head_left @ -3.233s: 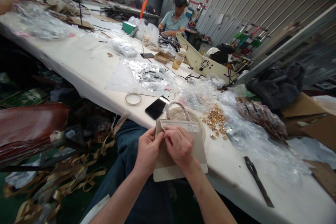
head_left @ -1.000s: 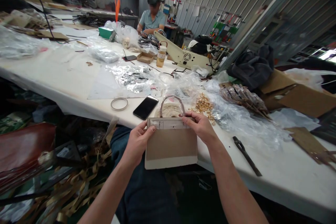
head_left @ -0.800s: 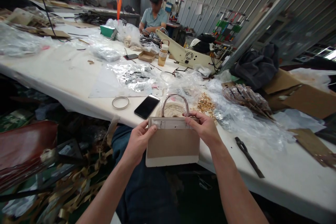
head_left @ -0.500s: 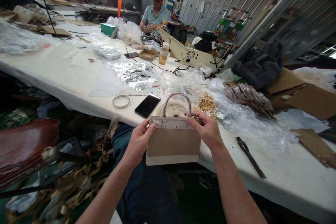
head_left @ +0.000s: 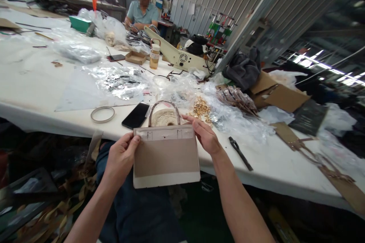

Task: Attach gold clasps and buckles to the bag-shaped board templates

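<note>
At ten o'clock on the panel, my left hand pinches the corner; at two, my right hand now drops its pinch, fingers straight, contact unclear. So both M marks show, left seemingly carrying the panel. Handle at twelve, roll behind.

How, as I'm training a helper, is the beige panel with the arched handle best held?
Probably by both upper corners, coming in from either side: the panel is broad and flat, with its handle rising between them. The left hand pinches the left corner this way.
</note>
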Motion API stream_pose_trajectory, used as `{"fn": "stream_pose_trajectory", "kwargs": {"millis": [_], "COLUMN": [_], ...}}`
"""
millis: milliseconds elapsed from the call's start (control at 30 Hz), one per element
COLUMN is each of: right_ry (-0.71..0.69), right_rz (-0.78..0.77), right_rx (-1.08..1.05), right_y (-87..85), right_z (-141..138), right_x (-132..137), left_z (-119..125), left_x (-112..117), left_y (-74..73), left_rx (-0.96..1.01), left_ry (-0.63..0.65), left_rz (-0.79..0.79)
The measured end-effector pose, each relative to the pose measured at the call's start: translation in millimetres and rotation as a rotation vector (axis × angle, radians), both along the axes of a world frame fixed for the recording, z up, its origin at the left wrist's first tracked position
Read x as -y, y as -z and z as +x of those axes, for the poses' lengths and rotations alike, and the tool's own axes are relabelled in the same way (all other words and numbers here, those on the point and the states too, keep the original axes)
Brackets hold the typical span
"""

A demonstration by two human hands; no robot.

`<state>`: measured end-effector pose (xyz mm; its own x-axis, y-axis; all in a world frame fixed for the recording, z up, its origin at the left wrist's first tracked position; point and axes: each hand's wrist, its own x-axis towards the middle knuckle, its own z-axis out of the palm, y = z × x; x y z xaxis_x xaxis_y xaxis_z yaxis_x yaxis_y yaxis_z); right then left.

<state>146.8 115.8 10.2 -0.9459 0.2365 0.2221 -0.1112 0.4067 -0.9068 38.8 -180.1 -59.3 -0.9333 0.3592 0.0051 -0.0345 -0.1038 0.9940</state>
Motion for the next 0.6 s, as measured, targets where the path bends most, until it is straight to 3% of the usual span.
{"fn": "stream_pose_trajectory", "kwargs": {"millis": [133, 233, 400, 533, 600], "right_ry": [-0.157, -0.225, -0.178, -0.107, -0.055], "right_rz": [-0.036, -0.042, 0.069, 0.288, 0.319], "right_rx": [0.052, 0.098, 0.085, 0.004, -0.001], "right_y": [-9.6, -12.5, -21.8, -43.1, -49.7], "right_z": [7.8, 12.0, 25.2, 60.6, 82.4], "right_x": [1.1, 0.1, 3.3, 16.3, 22.7], "left_z": [-2.7, -3.3, 0.8, 8.9, 12.4], "left_x": [0.2, -0.2, 1.1, 10.7, 16.6], "left_y": [8.2, 6.2, -8.2, -21.1, -26.6], "left_rx": [0.041, 0.065, 0.06, -0.072, -0.143], "left_ry": [0.008, 0.0, -0.008, 0.01, 0.049], "left_rz": [0.013, 0.033, 0.027, -0.038, -0.053]}}
